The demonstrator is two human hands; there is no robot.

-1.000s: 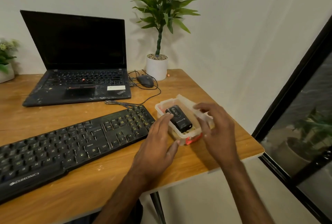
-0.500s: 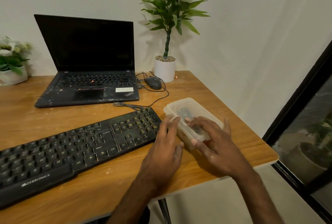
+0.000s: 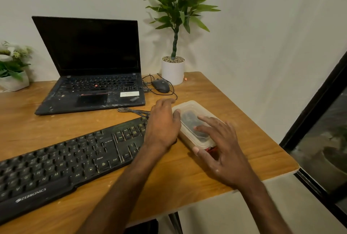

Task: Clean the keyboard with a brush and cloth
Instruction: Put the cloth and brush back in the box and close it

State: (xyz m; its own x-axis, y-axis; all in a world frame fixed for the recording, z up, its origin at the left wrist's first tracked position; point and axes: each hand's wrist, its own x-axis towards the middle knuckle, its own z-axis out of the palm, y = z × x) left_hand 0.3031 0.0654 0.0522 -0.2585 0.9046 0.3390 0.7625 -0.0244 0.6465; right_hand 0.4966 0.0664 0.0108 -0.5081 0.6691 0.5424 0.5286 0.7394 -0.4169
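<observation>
At right end of surface [image 3: 187, 181]: container [image 3: 195, 106], open a second ago, now lidded. Left grip [image 3: 161, 126] clasps its side; right grip [image 3: 223, 147] flat, fingers pressing lid. Keyboard [image 3: 75, 158] lies just left. Brush, cloth unseen; cleaning likely not begun.

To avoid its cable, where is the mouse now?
In the head view, the mouse lies right of the laptop, beside the white plant pot.
</observation>
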